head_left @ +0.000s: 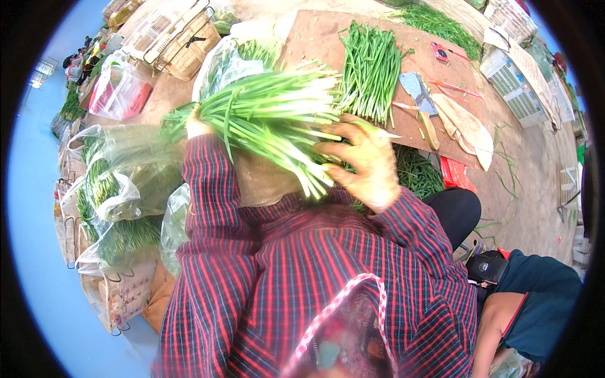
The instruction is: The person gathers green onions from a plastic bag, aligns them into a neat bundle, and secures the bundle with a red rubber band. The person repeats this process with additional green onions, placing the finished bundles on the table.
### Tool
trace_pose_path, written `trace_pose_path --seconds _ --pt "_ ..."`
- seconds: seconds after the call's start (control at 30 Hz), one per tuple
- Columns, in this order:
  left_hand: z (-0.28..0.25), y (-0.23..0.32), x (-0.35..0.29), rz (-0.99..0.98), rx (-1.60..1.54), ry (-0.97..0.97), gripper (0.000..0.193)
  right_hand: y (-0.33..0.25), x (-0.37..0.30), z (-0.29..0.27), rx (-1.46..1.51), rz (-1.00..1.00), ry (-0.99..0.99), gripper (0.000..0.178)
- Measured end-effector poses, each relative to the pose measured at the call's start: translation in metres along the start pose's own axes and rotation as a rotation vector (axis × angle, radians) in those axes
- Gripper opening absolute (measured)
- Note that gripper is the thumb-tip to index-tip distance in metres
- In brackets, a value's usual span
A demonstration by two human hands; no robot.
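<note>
A large loose bunch of green chives (265,107) lies across my left hand (198,124), which is closed round its leafy end and mostly covered by the leaves. The pale stem ends fan out toward the right. My right hand (364,160) is at those stem ends, fingers apart and slightly bent, fingertips among the stalks. Beside its knuckles shows a thin pale pointed thing, too blurred to name. Just beyond, a neat pile of chives (368,72) lies on a brown board (309,44).
Right of the pile lie a cleaver (417,94), a beige cloth (463,126) and a small red object (440,53). Clear plastic bags of greens (135,170) stand at left. Wicker baskets (189,44) are behind, a grey crate (513,82) far right. Another person's arm (501,315) is at lower right.
</note>
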State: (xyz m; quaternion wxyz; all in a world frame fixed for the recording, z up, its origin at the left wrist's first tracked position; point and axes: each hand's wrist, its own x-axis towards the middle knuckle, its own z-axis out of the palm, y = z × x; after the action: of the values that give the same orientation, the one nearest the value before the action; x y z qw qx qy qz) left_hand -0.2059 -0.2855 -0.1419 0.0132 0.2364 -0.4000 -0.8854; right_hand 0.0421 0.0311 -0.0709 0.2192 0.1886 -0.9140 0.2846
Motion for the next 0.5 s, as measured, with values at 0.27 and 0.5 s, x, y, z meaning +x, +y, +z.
trace_pose_path --seconds 0.27,0.5 --pt "0.0 0.002 -0.001 0.01 -0.05 -0.009 0.038 0.001 0.01 0.05 -0.221 0.106 0.124 0.027" --pt "-0.007 -0.001 0.008 -0.021 -0.092 -0.071 0.038 0.003 0.009 0.061 -0.203 0.16 0.181 0.019"
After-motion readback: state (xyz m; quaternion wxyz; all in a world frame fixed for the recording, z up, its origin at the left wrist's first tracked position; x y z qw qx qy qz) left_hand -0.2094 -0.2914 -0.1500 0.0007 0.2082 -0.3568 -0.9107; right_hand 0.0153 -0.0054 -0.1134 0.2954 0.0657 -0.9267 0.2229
